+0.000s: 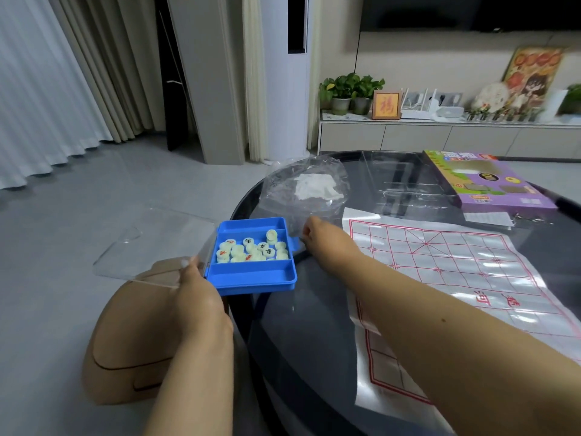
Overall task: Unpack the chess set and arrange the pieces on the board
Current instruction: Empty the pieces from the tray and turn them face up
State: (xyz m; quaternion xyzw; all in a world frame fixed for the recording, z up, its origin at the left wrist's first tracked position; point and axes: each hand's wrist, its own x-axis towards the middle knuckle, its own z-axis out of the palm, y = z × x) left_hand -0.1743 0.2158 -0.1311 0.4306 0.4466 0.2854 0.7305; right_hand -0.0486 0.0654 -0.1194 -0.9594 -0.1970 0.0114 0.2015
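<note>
Nearest to the person, a tan cushioned stool [125, 335] sits on the grey floor just left of the round dark glass table [301, 357], whose curved rim sweeps up between the two forearms. The left hand [195, 294] grips the near corner of the clear hinged lid [151, 247], thumb on top, with the lid swung out flat to the left over open floor. The lid belongs to a blue plastic case [253, 272] that sits at the table's left edge, partly overhanging the rim; its long axis runs left to right and its open face points up. Its middle compartment holds a loose heap of pale round chess pieces [251, 248] marked in red and black, one standing on edge toward the far right; the near compartment shows only blue. The right hand [317, 234] lies just beyond the case's right end, at the blue latch tab, fingers curled downward; whether they pinch the tab or the plastic behind it I cannot tell. To the right, the plastic chessboard sheet [446, 278] with red lines lies flat, its long axis running from the near rim away to the far left, rippled along its edges. Beyond the hand sits a crumpled clear bag [305, 187] with something white inside, then a clear plastic tray [405, 180] and a purple game box [490, 180] near the far rim.
</note>
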